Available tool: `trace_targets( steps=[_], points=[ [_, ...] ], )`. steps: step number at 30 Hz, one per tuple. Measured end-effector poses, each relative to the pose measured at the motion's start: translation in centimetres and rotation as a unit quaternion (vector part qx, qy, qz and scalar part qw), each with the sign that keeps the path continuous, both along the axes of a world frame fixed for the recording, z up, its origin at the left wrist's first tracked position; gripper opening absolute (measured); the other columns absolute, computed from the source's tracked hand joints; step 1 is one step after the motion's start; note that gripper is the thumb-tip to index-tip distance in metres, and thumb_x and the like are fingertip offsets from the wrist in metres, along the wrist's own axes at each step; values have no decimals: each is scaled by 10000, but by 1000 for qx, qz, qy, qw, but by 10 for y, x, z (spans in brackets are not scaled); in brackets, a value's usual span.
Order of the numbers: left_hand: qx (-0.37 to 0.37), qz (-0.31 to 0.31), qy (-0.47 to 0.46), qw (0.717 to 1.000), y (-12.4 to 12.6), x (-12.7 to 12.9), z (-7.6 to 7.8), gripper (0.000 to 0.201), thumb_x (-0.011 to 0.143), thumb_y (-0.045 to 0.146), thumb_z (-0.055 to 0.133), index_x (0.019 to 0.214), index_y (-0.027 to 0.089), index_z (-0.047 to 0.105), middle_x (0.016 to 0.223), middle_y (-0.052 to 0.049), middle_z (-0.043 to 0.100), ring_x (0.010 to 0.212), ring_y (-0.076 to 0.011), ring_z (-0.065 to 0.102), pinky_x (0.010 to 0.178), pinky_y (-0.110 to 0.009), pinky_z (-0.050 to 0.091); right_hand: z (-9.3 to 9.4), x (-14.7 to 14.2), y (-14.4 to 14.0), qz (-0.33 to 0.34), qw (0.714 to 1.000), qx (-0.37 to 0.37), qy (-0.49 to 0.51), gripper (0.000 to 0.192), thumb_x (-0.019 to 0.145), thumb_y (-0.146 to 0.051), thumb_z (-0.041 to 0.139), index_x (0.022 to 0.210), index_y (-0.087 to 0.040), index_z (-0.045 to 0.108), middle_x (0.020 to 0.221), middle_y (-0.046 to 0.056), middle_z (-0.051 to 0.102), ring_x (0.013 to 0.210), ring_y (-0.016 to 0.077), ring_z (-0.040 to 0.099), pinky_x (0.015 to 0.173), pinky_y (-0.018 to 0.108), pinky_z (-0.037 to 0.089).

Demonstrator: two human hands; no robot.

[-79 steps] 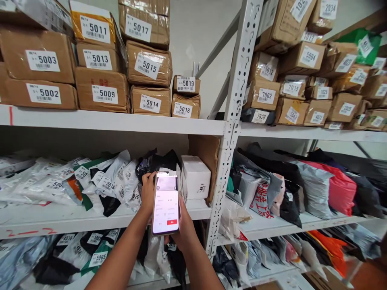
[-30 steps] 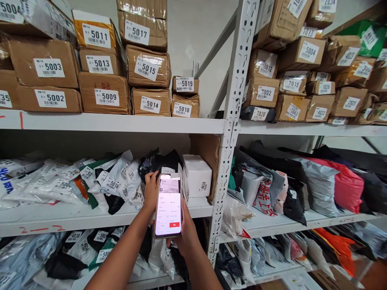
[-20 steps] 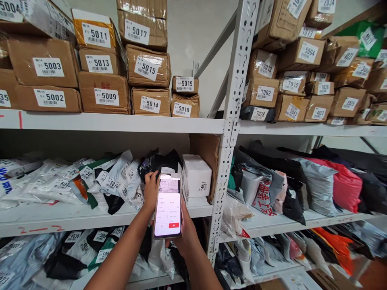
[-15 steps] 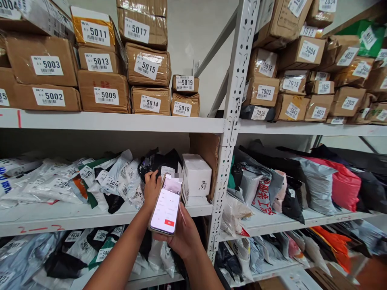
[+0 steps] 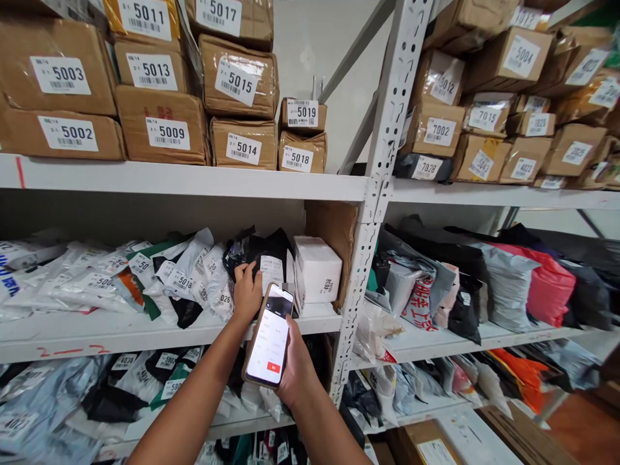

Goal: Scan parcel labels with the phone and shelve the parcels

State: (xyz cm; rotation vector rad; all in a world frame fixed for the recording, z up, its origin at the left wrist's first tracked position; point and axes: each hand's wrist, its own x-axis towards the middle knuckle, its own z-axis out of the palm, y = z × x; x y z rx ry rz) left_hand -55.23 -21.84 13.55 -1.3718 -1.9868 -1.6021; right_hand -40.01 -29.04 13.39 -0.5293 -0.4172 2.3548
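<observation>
The right hand [image 5: 296, 369] holds a smartphone [image 5: 269, 336] upright and tilted a little to the right, its lit screen facing the camera with a small red button low on it. The fingers wrap the phone's right edge and back, and the thumb lies along the right side of the screen, so the hand is clamped on the phone.

The left hand [image 5: 247, 292] reaches past the phone's upper left corner to the middle shelf [image 5: 145, 332]. Its fingers are spread and rest on a black mailer bag [image 5: 264, 248] that carries a white label [image 5: 271, 271]. They lie on the bag and are not closed around it.

Just right of that bag stands a white box [image 5: 317, 269] marked 4038, at the right end of the shelf against a brown cardboard sheet [image 5: 334, 236]. To the left, many white, grey and green poly mailers [image 5: 145, 278] with number labels lie overlapping along the shelf.

On the upper shelf [image 5: 194, 181] sit brown cartons with big number labels: carton 5014 [image 5: 243, 145] and carton 5018 [image 5: 300, 155] are the nearest ones above the hands, with carton 5019 [image 5: 303, 115] stacked on 5018. A perforated white upright post [image 5: 378, 194] divides this bay from the bay to the right, where black, grey and a pink mailer bag [image 5: 547, 290] fill the middle level. The lower shelf near the forearms holds more labelled bags.
</observation>
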Motion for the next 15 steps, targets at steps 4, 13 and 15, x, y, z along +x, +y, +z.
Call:
trace_targets(
  steps=[4, 13, 15],
  points=[
    [-4, -1, -4, 1000, 1, -2, -2, 415, 900, 375, 364, 1230, 204, 548, 1223, -105, 441, 1087, -249, 554, 969, -411, 445, 0, 12, -7, 40, 996, 66, 49, 353, 851, -471, 538, 941, -153, 660, 827, 78, 747, 741, 251, 708, 693, 407, 573],
    [1, -23, -27, 999, 6, -10, -6, 410, 880, 337, 416, 1232, 180, 555, 1217, -123, 446, 1054, -268, 571, 930, -416, 471, -23, 23, -3, 198, 953, 164, 160, 672, 725, -576, 716, 1209, -128, 587, 1032, 106, 753, 839, 261, 732, 583, 343, 626],
    [9, -43, -34, 998, 5, -11, -9, 403, 888, 321, 424, 1250, 187, 542, 1240, -124, 439, 1038, -248, 581, 903, -377, 487, -20, 15, 2, 168, 964, 172, 109, 698, 739, -629, 667, 1175, -90, 595, 882, 120, 768, 653, 229, 728, 403, 252, 563]
  ],
)
